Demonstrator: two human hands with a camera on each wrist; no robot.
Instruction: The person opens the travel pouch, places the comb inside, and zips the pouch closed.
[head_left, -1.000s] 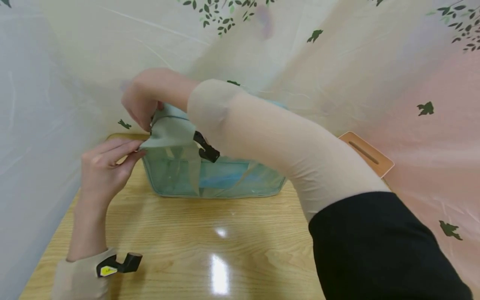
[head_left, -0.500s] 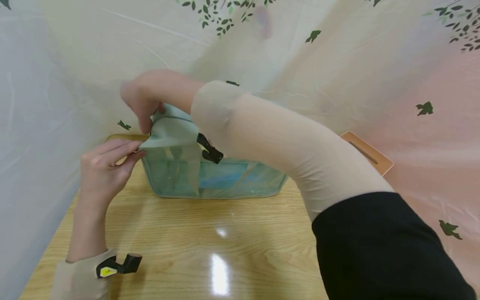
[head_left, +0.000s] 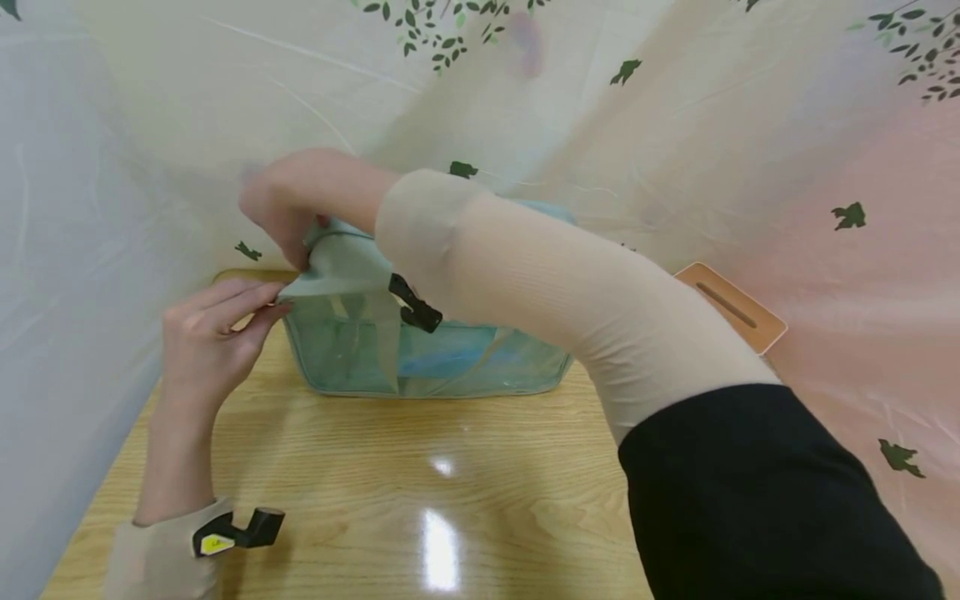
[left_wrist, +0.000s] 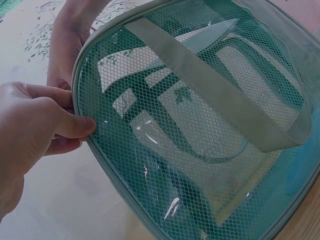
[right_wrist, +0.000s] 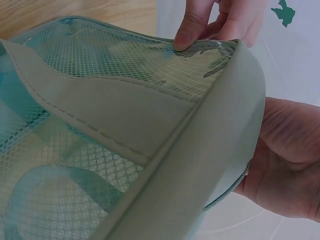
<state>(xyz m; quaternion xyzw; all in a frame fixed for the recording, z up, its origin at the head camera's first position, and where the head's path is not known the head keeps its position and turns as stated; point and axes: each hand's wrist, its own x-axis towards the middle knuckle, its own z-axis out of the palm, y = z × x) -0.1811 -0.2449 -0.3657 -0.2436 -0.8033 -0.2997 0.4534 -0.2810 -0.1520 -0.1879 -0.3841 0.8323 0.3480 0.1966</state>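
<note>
A mint-green see-through mesh bag (head_left: 480,358) with pale green straps stands on the table. My left hand (head_left: 213,333) pinches the bag's upper left corner between thumb and fingers; in the left wrist view its thumb (left_wrist: 80,126) lies over the piped rim. Reaching across the bag, my right hand (head_left: 288,200) bends down and grips the edge at the same end, just behind the left hand. In the right wrist view the right hand (right_wrist: 287,160) meets the bag beside a zipper edge (right_wrist: 230,192); its fingertips are hidden. A blue patch shows through the bag's front.
An orange-brown board (head_left: 735,308) with a slot leans at the right behind my arm. A yellowish edge (head_left: 255,273) shows behind the bag's left end. The wooden table (head_left: 360,483) meets a printed cloth backdrop (head_left: 525,108) at the back and sides.
My right hand and forearm have moved slightly down, with the fingers lower at the bag's corner. The left hand and the bag have stayed in place.
</note>
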